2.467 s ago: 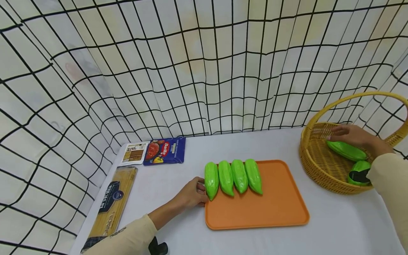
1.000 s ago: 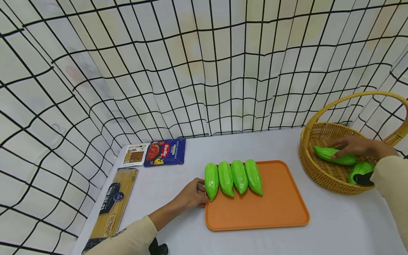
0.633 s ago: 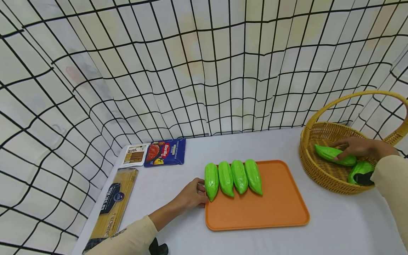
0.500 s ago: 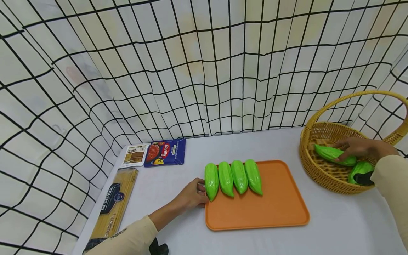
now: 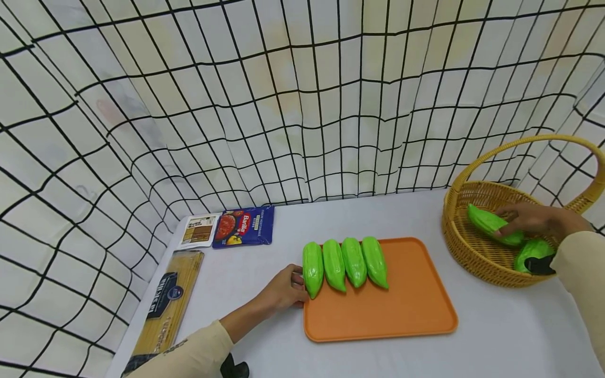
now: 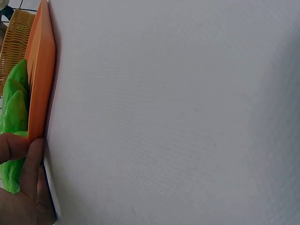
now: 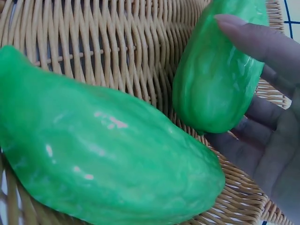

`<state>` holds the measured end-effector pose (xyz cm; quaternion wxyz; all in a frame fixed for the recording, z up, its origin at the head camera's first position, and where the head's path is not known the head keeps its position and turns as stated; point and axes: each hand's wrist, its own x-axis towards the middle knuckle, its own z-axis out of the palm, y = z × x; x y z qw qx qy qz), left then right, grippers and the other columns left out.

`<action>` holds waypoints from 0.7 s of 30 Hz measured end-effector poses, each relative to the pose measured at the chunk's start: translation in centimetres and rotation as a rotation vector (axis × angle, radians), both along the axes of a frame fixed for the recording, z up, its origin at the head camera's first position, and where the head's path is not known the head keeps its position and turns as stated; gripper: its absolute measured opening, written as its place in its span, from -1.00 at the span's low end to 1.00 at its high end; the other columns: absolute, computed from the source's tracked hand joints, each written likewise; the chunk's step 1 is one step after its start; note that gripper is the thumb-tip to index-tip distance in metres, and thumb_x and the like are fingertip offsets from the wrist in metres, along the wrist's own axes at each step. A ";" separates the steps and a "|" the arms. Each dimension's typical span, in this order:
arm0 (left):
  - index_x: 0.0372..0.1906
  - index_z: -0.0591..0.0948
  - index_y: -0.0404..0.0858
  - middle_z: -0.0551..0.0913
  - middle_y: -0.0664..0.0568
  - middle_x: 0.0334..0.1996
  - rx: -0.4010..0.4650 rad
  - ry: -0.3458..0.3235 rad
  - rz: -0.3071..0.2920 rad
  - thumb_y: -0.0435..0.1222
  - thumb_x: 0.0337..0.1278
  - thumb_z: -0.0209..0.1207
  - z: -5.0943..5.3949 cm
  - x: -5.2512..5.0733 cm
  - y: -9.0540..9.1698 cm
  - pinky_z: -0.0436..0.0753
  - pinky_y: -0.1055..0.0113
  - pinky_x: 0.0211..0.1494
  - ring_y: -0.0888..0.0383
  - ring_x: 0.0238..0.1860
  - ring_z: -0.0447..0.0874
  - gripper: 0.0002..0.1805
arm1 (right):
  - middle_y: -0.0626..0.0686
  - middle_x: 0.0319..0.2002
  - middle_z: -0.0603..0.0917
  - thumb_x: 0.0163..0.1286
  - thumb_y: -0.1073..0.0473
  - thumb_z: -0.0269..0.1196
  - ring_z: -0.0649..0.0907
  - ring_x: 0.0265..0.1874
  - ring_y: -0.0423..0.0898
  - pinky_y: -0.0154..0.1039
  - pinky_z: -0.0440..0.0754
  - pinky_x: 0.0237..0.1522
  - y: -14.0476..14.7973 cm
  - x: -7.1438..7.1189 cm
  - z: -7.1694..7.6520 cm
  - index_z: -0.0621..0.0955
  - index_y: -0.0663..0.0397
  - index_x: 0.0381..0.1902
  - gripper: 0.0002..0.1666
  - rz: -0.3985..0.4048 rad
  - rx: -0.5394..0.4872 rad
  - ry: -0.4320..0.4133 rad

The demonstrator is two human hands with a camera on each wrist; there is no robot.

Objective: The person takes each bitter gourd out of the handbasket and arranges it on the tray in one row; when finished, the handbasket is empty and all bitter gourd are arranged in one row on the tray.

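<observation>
In the head view, my left hand (image 5: pixel 282 287) pinches the left edge of an orange tray (image 5: pixel 406 310), thumb above and fingers below in the left wrist view. Several glossy green gourds (image 5: pixel 353 261), tapered and ridged, lie side by side on the tray's left part. Inside a wicker basket (image 5: pixel 455 247) at the right, my right hand (image 5: pixel 531 219) holds one such gourd (image 5: pixel 486 220). In the right wrist view the thumb lies on that gourd (image 7: pixel 211 84) and the fingers curl behind it. Another gourd (image 7: pixel 108 150) lies beside it, nearer the camera.
The basket's tall handle (image 5: pixel 524 140) arches over the right hand. A blue Barilla packet (image 5: pixel 244 226) and a white-brown packet (image 5: pixel 198 231) lie at the back left. A spaghetti pack (image 5: pixel 165 310) lies left of the left forearm. Black netting (image 5: pixel 302 126) stands behind the table.
My right hand came down onto the gourd in the basket and grips it. The gourd's far left end now tilts higher than half a second ago. The left hand stays at the tray edge.
</observation>
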<state>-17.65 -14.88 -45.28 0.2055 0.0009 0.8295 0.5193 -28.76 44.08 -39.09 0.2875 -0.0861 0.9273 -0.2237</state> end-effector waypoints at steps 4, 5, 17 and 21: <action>0.30 0.33 -0.49 0.50 -0.18 -0.08 0.009 -0.001 0.000 -0.54 -0.14 0.35 0.0 0.0 0.0 0.81 0.27 -0.23 0.08 -0.19 0.59 -0.22 | 0.75 0.25 0.17 0.39 -0.10 0.28 0.36 0.21 0.62 0.28 0.65 0.04 0.0 0.2 0.3 0.06 0.54 0.41 0.04 -0.040 -0.050 0.008; 0.30 0.33 -0.49 0.50 -0.18 -0.08 0.008 -0.001 -0.002 -0.54 -0.14 0.35 0.0 -0.1 0.0 0.81 0.27 -0.23 0.08 -0.19 0.59 -0.22 | 0.75 0.27 0.15 0.40 -0.10 0.27 0.35 0.21 0.62 0.28 0.65 0.03 0.0 0.3 0.4 0.04 0.52 0.42 0.04 -0.047 -0.061 0.010; 0.28 0.35 -0.49 0.51 -0.18 -0.09 0.004 0.009 0.014 -0.56 -0.16 0.35 0.0 0.0 0.2 0.81 0.25 -0.26 0.08 -0.20 0.58 -0.24 | 0.64 0.36 0.00 0.50 -0.06 0.15 0.33 0.26 0.59 0.18 0.71 0.05 -0.1 1.0 0.9 -0.05 0.37 0.49 -0.05 -0.112 -0.229 -0.006; 0.28 0.35 -0.49 0.51 -0.18 -0.09 0.004 0.005 0.016 -0.55 -0.15 0.35 -0.1 -0.1 0.1 0.80 0.27 -0.26 0.07 -0.19 0.58 -0.24 | 0.62 0.36 0.03 0.53 -0.15 0.09 0.38 0.26 0.52 0.13 0.71 0.09 -0.3 1.1 1.0 -0.08 0.42 0.52 0.00 -0.132 -0.191 -0.009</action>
